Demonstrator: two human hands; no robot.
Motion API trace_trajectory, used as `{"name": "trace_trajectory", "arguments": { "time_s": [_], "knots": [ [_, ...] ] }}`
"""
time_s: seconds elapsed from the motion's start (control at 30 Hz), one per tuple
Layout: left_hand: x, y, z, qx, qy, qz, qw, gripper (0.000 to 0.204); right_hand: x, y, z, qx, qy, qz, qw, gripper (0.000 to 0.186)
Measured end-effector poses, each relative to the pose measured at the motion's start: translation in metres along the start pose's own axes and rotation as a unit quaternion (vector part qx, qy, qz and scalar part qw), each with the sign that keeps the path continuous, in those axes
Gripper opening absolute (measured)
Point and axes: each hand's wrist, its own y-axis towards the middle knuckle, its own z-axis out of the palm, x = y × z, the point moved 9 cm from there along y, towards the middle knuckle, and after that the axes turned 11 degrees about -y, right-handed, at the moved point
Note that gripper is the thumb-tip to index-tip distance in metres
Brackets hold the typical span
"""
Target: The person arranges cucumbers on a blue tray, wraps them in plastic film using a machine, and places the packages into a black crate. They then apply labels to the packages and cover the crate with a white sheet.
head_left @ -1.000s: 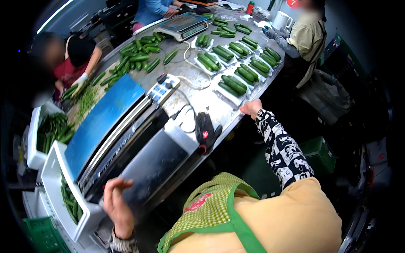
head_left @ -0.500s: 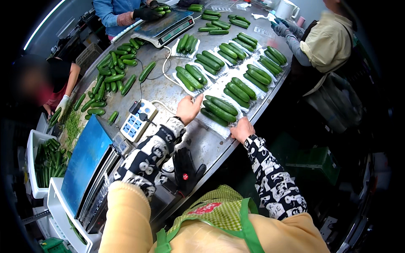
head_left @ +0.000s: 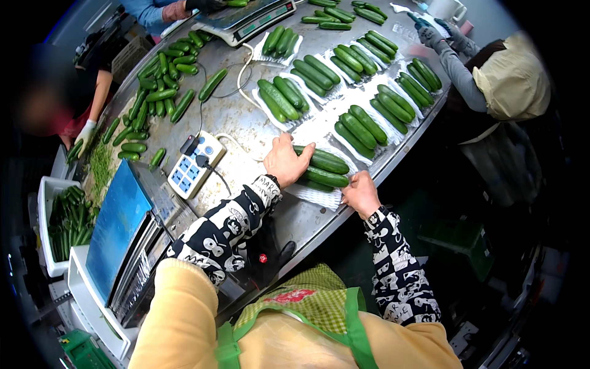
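One pack of cucumbers (head_left: pixel 329 163) is being handled near the front edge of the metal table (head_left: pixel 295 218), laid on white wrapping (head_left: pixel 316 195) and flanked by both bare hands. By the left hand (head_left: pixel 286 161) the far-left end is covered, its thumb laid along a cucumber; the other fingertips are partly hidden, so how firmly anything is gripped there cannot be told. By the right hand (head_left: pixel 362 193), its fingers curled in, the right-hand edge of the wrapping appears to be pinched. The step in hand is judged to be the steadying and straightening of the wrapping around the cucumbers. For the next move, an even tension at both ends seems to be called for, with the cucumbers kept side by side. Little room is left on the far side, where a neighbouring pack (head_left: pixel 359 130) is set just beside this one and further packs are ranged behind. To the left, the way is narrowed by a power strip (head_left: pixel 195 167) with a plug fitted and by a white cable (head_left: pixel 244 77) trailed across the surface. Farther off, loose cucumbers (head_left: pixel 161 92) are heaped, a weighing scale (head_left: pixel 246 24) is stood, and a blue-topped machine (head_left: pixel 120 209) is placed beside the left forearm.
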Motion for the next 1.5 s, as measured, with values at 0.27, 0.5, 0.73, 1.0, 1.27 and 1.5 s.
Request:
{"name": "trace_trajectory", "arguments": {
  "time_s": [0.27,0.5,0.73,1.0,1.27,1.5],
  "knots": [
    [0.009,-0.023,-0.078,-0.063,-0.136,-0.023,0.988,0.074,0.108,-0.068,-0.037,0.019,0.052,-0.094,0.994,0.035],
    [0.063,-0.121,-0.317,-0.234,-0.195,-0.033,0.952,0.070,0.313,-0.160,0.037,0.128,0.087,-0.286,0.946,0.036],
    [0.228,-0.248,-0.481,-0.395,-0.241,-0.086,0.882,0.075,0.460,-0.223,0.246,0.215,-0.041,-0.482,0.848,0.040],
    [0.363,-0.324,-0.500,-0.467,-0.153,-0.207,0.846,0.072,0.489,-0.266,0.384,0.186,-0.243,-0.501,0.810,0.042],
    [0.338,-0.325,-0.510,-0.436,-0.239,0.037,0.867,0.051,0.504,-0.331,0.314,0.077,-0.106,-0.674,0.727,0.034],
    [0.327,-0.309,-0.492,-0.300,-0.307,0.124,0.895,0.033,0.496,-0.348,0.333,0.095,-0.128,-0.700,0.696,0.038]
  ]
}}
